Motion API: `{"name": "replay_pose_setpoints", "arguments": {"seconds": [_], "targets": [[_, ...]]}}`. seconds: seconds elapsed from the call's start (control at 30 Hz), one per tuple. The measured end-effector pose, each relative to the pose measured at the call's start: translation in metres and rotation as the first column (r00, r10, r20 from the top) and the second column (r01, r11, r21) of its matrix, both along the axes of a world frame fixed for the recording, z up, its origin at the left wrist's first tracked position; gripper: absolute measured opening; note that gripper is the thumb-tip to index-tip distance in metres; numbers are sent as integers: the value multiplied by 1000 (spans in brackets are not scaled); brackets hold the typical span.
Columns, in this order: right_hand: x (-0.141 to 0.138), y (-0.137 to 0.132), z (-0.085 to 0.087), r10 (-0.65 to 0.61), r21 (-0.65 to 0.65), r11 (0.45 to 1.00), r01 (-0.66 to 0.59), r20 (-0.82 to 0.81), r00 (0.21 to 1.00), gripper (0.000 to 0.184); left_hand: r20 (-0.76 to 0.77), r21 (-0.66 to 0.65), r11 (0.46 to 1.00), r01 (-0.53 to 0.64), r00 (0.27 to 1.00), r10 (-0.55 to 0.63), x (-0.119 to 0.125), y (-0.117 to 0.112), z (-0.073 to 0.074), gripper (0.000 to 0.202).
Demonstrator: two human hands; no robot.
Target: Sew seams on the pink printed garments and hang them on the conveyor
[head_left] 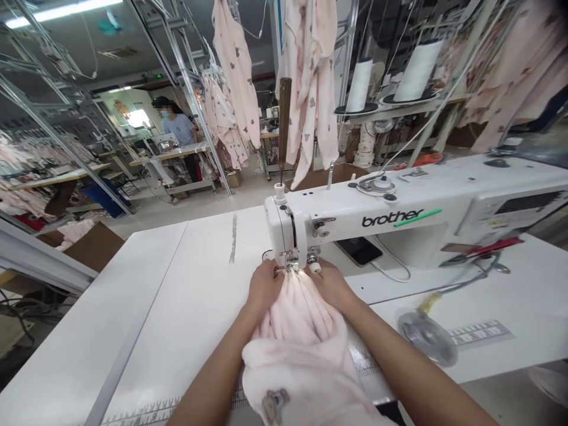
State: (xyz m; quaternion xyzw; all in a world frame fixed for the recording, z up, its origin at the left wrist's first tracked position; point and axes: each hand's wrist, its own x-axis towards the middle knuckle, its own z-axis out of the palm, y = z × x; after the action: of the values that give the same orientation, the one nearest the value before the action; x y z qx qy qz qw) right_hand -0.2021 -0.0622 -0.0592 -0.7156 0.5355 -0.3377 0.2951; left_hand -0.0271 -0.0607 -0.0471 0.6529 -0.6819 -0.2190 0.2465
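A pale pink fleece garment (pixel 297 343) with a small bear print lies bunched on the white sewing table (pixel 177 284), its far edge under the presser foot (pixel 290 263) of a white Brother sewing machine (pixel 399 219). My left hand (pixel 265 285) grips the fabric just left of the needle. My right hand (pixel 331 283) pinches the fabric on the right side of the needle. Both forearms run along the sides of the garment.
A phone (pixel 359 251) lies under the machine arm, with scissors (pixel 479 248) and a clear disc (pixel 426 337) to the right. Thread cones (pixel 417 71) stand behind. Pink garments (pixel 310 77) hang overhead. Another person (pixel 177 124) works at a far table on the left.
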Motion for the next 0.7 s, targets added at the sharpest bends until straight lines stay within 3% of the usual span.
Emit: {"name": "replay_pose_setpoints", "arguments": {"seconds": [0.3,0.53,0.7], "targets": [[-3,1,4,66,41,997,-67,10,998,30,-85,42,999,17,996,-13,1,0,7,10],[4,-7,-5,70,19,997,-68,-102,992,3,-106,24,999,37,994,-34,0,3,9,15],[10,1,8,147,-11,988,-151,-179,973,16,-156,65,993,102,984,-91,5,12,23,14]]}}
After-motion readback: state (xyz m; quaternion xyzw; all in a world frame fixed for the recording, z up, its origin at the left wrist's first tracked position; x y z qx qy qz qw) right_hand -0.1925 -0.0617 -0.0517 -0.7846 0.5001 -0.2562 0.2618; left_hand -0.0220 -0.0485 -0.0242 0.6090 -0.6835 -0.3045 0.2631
